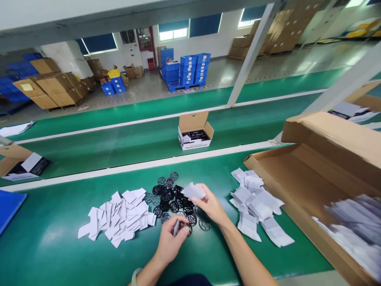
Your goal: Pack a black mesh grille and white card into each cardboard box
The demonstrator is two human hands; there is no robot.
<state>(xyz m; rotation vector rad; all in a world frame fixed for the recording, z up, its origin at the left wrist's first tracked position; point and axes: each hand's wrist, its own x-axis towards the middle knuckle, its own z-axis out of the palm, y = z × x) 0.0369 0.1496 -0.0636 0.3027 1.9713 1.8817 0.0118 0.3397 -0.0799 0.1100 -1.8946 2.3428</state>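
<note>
My right hand (210, 204) pinches a small white packet (193, 191) above a heap of black round grille parts (172, 198) on the green table. My left hand (172, 238) is closed on a black grille part (181, 227) at the near edge of that heap. A scatter of flat white paper pieces (119, 216) lies to the left of the heap. Several filled white packets (257, 204) are piled to the right of my right hand.
A large open cardboard box (312, 174) at the right holds more white packets (354, 230). A small open carton (195, 133) stands on the green conveyor (119, 143) beyond. Another carton (18, 163) sits far left, a blue tray (8, 206) at the left edge.
</note>
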